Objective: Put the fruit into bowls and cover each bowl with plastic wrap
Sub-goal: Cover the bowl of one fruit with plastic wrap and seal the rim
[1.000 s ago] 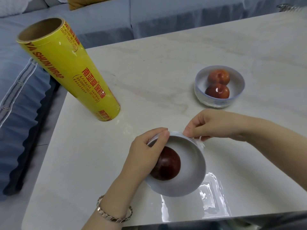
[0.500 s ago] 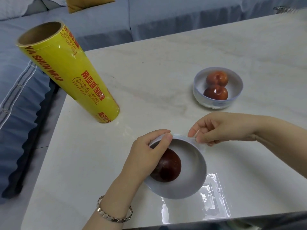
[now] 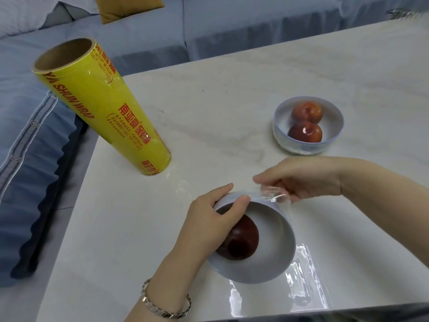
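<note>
White round ceramic bowl (image 3: 271, 259), one dark red fruit (image 3: 243, 240) inside, near edge of pale marble table (image 3: 232, 101). Left hand (image 3: 209, 219) grips far-left rim, fingers curled. Right hand (image 3: 301, 180) pinches bunched clear plastic wrap (image 3: 271, 194) at far rim. Film likely light, limp, clingy, tearable; best held by edges.

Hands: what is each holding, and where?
Left hand grips the near bowl by its far rim; right hand pinches the wrap bunched at that rim.

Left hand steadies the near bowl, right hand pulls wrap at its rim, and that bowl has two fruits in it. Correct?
Not quite: the head view shows one dark fruit in the near bowl, not two. The left hand does steady it and the right hand pulls wrap at its rim.
</note>
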A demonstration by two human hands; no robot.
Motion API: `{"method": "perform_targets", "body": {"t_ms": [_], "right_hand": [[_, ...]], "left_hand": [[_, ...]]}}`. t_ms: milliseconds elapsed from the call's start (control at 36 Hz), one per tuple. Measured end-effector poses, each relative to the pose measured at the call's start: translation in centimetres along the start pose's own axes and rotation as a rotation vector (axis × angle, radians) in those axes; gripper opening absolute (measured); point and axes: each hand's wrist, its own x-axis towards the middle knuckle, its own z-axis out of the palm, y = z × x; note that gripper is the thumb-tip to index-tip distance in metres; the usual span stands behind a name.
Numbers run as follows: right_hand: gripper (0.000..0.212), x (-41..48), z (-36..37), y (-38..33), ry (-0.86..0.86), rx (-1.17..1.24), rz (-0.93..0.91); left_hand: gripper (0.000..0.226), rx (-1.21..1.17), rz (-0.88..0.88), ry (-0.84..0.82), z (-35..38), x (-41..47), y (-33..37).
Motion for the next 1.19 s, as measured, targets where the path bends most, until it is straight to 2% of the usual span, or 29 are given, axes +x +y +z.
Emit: {"method": "perform_targets", "body": {"t_ms": [56,111,167,250,389,472,639,722,806,861,944,1139,1194], "right_hand": [[0.034,-0.2,0.0,-0.3,0.035,-0.166,0.004],[0.047,-0.2,0.0,-0.2,0.084,-0.167,-0.033],[0.049,0.1,0.1,0.1,0.151,-0.058,-0.097],[0.033,1.0,0.8,1.0,0.317,0.141,-0.189],[0.028,2.8,2.6,2.1,0.49,0.399,-0.166],[0.028,3.0,2.8,1.8,0.481,0.475,-0.125],[0.027,2.6,2.1,1.3,0.293,0.699,-0.128],[0.021,2.4,2.1,1.5,0.203,0.781,-0.198],[0.012,2.2,2.5,2.1,0.133,0.827,-0.31],[0.014,2.0,2.7,2.4,0.108,0.817,-0.366],[0.014,2.1,2.8,2.7,0.153,0.757,-0.384],[0.013,2.6,3.7,2.2,0.393,0.709,-0.286],[0.013,2.7,3.8,2.1,0.419,0.686,-0.244]], "left_hand": [[0.044,-0.002,0.0,-0.002,0.1,-0.1,0.1],[0.043,0.0,0.003,-0.007,0.1,-0.1,0.1],[0.037,-0.017,0.009,-0.018,0.0,0.0,0.1],[0.038,-0.048,0.04,-0.019,0.0,0.0,0.0],[0.031,-0.032,0.103,-0.001,0.0,0.1,0.2],[0.03,-0.04,0.122,0.004,-0.2,0.0,0.1],[0.012,-0.043,0.14,-0.026,-0.3,-0.1,0.2],[0.008,-0.059,0.133,-0.043,-0.3,0.0,0.2],[0.015,-0.058,0.15,-0.048,-0.3,0.2,0.0],[0.019,-0.052,0.144,-0.045,-0.4,0.4,-0.1],[0.009,-0.056,0.144,-0.064,-0.3,0.3,0.1],[0.016,-0.077,0.185,-0.051,-0.2,-0.1,0.3],[0.027,-0.06,0.192,-0.023,-0.2,-0.1,0.2]]}}
